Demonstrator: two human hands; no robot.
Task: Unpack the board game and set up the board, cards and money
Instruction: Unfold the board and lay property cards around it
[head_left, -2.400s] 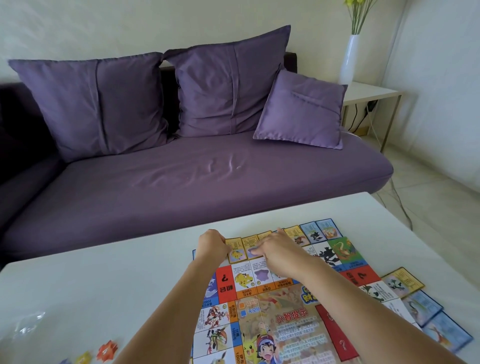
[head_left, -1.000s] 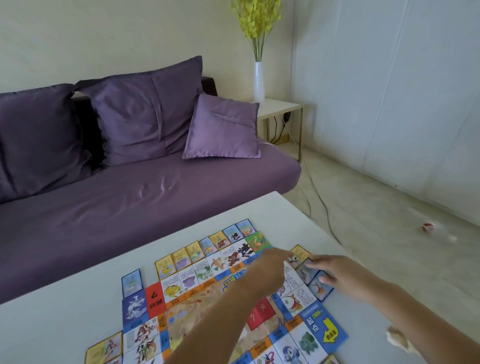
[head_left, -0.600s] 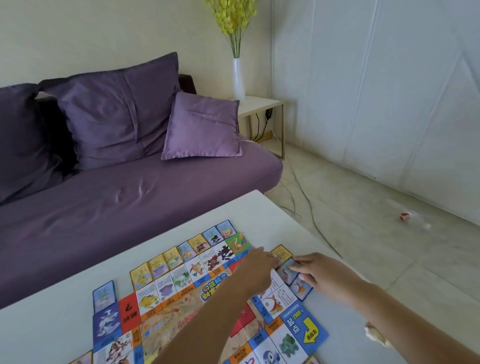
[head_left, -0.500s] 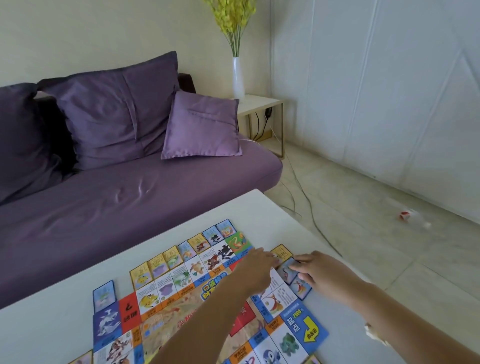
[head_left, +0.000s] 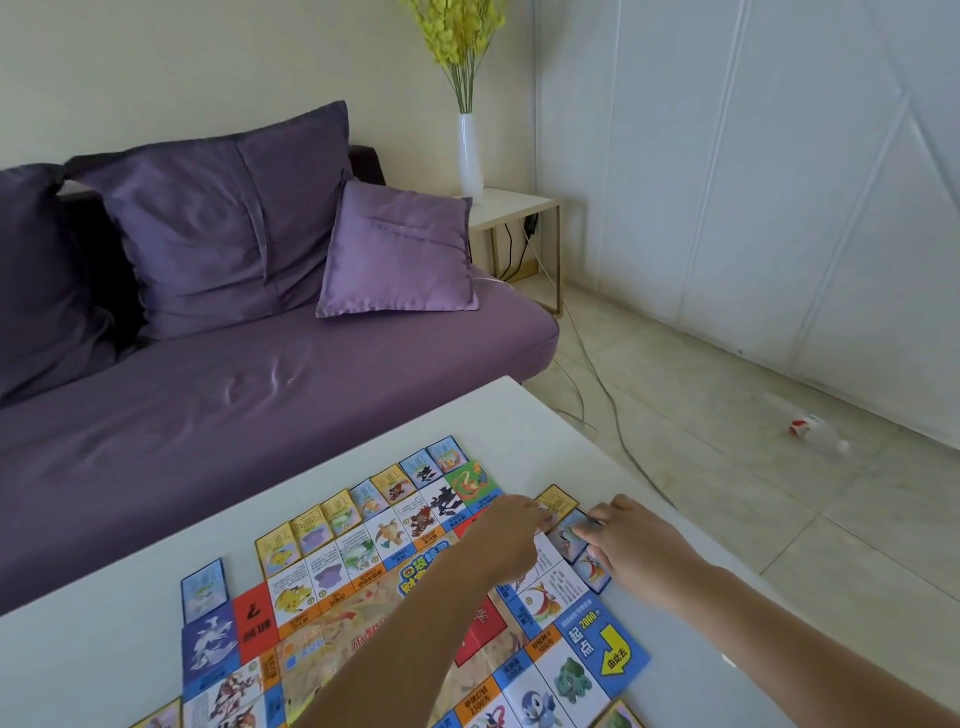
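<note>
A colourful game board (head_left: 332, 582) lies flat on the white table (head_left: 524, 431). Small property cards (head_left: 332, 519) line its far edge, and three more cards (head_left: 571, 535) lie along its right edge. My left hand (head_left: 506, 535) reaches across the board, fingertips touching the cards at the right edge. My right hand (head_left: 634, 545) rests beside them, its fingertips on the blue card there. Whether either hand pinches a card is hidden.
A purple sofa (head_left: 234, 395) with cushions stands behind the table. A side table (head_left: 514, 208) with a white vase (head_left: 470, 156) is at the back. Cables (head_left: 597, 384) and a small red-and-white object (head_left: 802, 426) lie on the floor to the right.
Both hands moved from the cards on the board's far edge to the cards on its right edge. In the last half second they have barely shifted.
</note>
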